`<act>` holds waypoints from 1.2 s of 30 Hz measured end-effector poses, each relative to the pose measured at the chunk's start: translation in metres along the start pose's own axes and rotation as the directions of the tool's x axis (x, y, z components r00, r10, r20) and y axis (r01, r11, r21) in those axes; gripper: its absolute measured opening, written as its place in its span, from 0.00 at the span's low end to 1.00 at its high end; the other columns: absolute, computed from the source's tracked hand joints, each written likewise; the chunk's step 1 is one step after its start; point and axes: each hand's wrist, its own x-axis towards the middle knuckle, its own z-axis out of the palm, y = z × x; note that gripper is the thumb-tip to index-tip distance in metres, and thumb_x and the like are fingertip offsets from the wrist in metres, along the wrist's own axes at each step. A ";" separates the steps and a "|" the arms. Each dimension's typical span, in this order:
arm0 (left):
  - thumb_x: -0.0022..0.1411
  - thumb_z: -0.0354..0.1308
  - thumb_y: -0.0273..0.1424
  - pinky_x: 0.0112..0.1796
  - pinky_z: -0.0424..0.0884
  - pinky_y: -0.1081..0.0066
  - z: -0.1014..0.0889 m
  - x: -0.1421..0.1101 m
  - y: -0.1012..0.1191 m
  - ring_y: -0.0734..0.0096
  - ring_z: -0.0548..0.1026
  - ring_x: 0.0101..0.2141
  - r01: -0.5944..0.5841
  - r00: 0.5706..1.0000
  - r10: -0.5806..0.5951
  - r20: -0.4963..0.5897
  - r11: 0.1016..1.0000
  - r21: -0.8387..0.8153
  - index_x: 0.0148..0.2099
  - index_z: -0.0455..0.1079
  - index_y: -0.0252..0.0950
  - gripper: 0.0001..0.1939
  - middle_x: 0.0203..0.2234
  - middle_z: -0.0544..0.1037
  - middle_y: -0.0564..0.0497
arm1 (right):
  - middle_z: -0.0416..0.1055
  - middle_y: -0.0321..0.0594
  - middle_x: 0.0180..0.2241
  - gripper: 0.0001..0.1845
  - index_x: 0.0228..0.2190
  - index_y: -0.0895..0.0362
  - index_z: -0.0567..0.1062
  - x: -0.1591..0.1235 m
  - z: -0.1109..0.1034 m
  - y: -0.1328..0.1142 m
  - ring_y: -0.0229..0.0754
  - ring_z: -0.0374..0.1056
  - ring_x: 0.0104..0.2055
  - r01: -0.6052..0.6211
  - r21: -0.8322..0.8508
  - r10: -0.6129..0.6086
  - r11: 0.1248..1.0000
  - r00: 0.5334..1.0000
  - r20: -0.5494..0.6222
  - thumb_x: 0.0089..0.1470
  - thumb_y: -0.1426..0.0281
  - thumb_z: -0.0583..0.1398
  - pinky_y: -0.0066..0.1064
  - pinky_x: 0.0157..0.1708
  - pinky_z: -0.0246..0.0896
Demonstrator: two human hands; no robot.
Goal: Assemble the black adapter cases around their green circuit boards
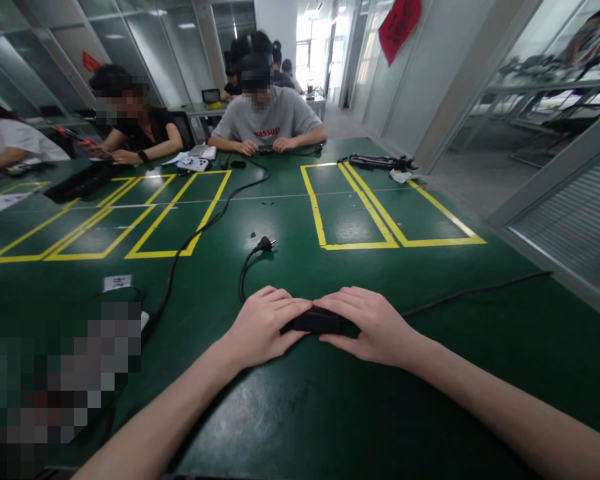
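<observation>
A black power adapter [317, 323] lies low over the green table in front of me, held between both hands. My left hand [270, 323] closes around its left end, fingers on top and thumb along the near side. Around the right end my right hand [369, 323] is wrapped in the same way, so both ends are hidden. From behind my left hand a black cord curves up to a power plug [266, 245] lying on the table, prongs to the right. A thinner black cable [473, 291] runs from my right hand toward the table's right edge.
Yellow tape rectangles [360, 247] mark the table. A long black cord [215, 217] crosses it on the left, near a pixelated shape [87, 363] and a small white label [117, 283]. At the far right lies a folded black tripod-like object [377, 162]. Several people sit opposite.
</observation>
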 end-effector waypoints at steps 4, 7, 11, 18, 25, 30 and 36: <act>0.71 0.60 0.39 0.43 0.73 0.63 0.002 -0.001 0.000 0.61 0.80 0.43 0.025 0.999 -0.026 0.034 1.000 0.013 0.58 0.72 0.36 0.18 0.45 0.83 0.44 | 0.81 0.49 0.43 0.17 0.53 0.58 0.74 0.000 -0.001 0.001 0.47 0.76 0.40 0.002 0.026 -0.004 1.000 0.998 0.065 0.66 0.66 0.59 0.39 0.40 0.73; 0.69 0.61 0.39 0.44 0.73 0.62 0.003 -0.001 -0.001 0.59 0.80 0.44 0.051 0.997 -0.054 0.056 0.997 0.055 0.60 0.70 0.35 0.22 0.47 0.83 0.43 | 0.81 0.50 0.44 0.16 0.53 0.58 0.75 -0.001 -0.001 0.001 0.47 0.76 0.40 0.022 0.010 -0.023 1.000 0.999 0.043 0.68 0.66 0.58 0.40 0.41 0.73; 0.70 0.55 0.30 0.44 0.72 0.62 0.003 -0.001 0.000 0.61 0.79 0.43 -0.024 0.997 0.014 0.072 0.991 0.135 0.60 0.70 0.34 0.18 0.47 0.83 0.43 | 0.80 0.50 0.46 0.19 0.53 0.56 0.73 -0.001 -0.007 -0.003 0.48 0.77 0.43 -0.128 0.212 0.109 0.969 0.989 0.102 0.65 0.60 0.60 0.40 0.43 0.73; 0.69 0.50 0.25 0.47 0.72 0.60 0.003 0.003 0.010 0.60 0.77 0.47 -0.095 0.992 0.071 0.100 0.961 0.261 0.65 0.66 0.33 0.23 0.52 0.81 0.42 | 0.70 0.30 0.24 0.25 0.45 0.55 0.68 0.001 -0.015 -0.002 0.35 0.66 0.21 -0.670 0.649 0.466 0.360 0.732 0.496 0.63 0.46 0.58 0.27 0.23 0.64; 0.74 0.53 0.37 0.44 0.71 0.61 0.003 0.005 0.016 0.59 0.79 0.45 -0.082 0.985 0.052 0.162 0.979 0.186 0.69 0.60 0.33 0.25 0.51 0.80 0.41 | 0.73 0.32 0.25 0.21 0.42 0.54 0.69 0.001 -0.012 -0.006 0.36 0.67 0.22 -0.628 0.659 0.482 0.414 0.766 0.426 0.63 0.49 0.59 0.27 0.22 0.65; 0.75 0.51 0.42 0.46 0.72 0.57 0.002 0.006 0.018 0.55 0.79 0.46 -0.042 0.991 0.017 0.132 0.981 0.190 0.67 0.62 0.30 0.27 0.51 0.80 0.39 | 0.79 0.39 0.34 0.18 0.48 0.54 0.69 -0.003 -0.012 -0.010 0.42 0.76 0.31 -0.449 0.489 0.366 0.748 0.893 0.260 0.62 0.58 0.63 0.31 0.30 0.71; 0.77 0.48 0.36 0.51 0.73 0.60 0.004 0.001 0.012 0.60 0.79 0.51 -0.122 0.992 0.118 0.033 0.977 0.176 0.63 0.67 0.35 0.19 0.55 0.80 0.43 | 0.74 0.34 0.26 0.14 0.43 0.56 0.71 -0.008 -0.010 -0.006 0.40 0.70 0.22 -0.347 0.261 0.310 0.901 0.935 0.174 0.63 0.59 0.62 0.29 0.24 0.62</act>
